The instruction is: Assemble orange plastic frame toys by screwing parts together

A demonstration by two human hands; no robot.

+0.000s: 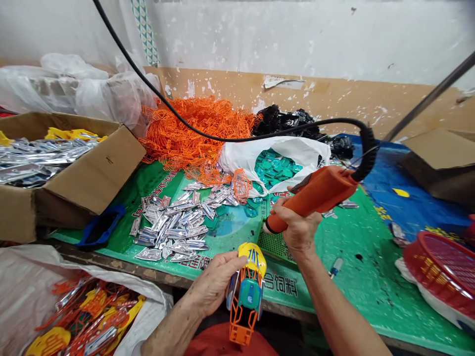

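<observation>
My left hand (217, 278) grips a toy car body (248, 294) by its yellow front end, over the table's near edge. The body has a green middle panel, silver sides and an orange cage frame at the end nearest me. My right hand (300, 228) is wrapped round an orange corded power tool (319, 192), whose pale tip points down and left, apart from the car body. Beneath that tip lies a green perforated tray (276, 245), partly hidden by my right hand. Silver plastic parts (178, 222) lie piled to the left of the tray.
Behind are a heap of orange cage frames (200, 128), black parts (285, 121) and a white bag (237, 153) of green panels. An open carton (92, 168) stands left, above a sack (156, 291) of parts. A red basket (441, 272) sits right. The tool's black cable (174, 112) arches overhead.
</observation>
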